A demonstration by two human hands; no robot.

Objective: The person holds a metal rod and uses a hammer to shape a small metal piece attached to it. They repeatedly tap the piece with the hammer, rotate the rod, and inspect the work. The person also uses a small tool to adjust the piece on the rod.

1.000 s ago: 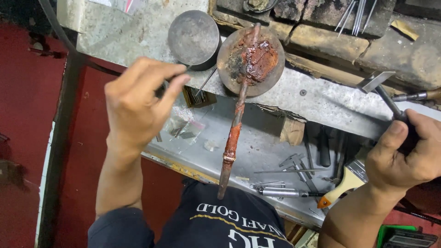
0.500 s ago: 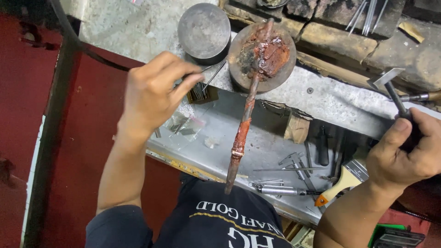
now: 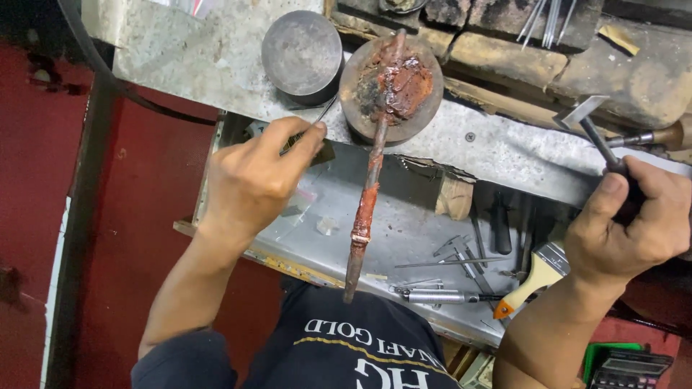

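Head view, looking straight down. A grey metal bench top (image 3: 202, 57) crosses the upper half of the frame from upper left to right, its front edge slanting downward toward the right. Below that edge an open metal drawer (image 3: 404, 216) fills the centre; its near lip runs from left of centre to the lower right, and red floor (image 3: 144, 238) lies bare to the left of it. The drawer's left and middle floor is largely free, while its right part holds loose thin tools and a paintbrush (image 3: 537, 277) with a pale handle.

On the bench, upper centre, stand a round grey metal block (image 3: 301, 50) and, just beside it to the right, a round disc (image 3: 391, 90) caked with red-brown wax. A long wax-coated stick (image 3: 367, 194) runs from the disc down over the drawer, its lower end overhanging the near lip.

The left hand (image 3: 252, 180), left of centre, is curled with thumb and forefinger pinched on a thin metal tool (image 3: 310, 128) whose tip points up toward the gap between block and disc. The forearm rises from the lower left.

The right hand (image 3: 627, 227), at the right edge, is closed in a fist round the dark handle of a small hammer (image 3: 587, 119), its bright head raised above the bench, well apart from the disc.
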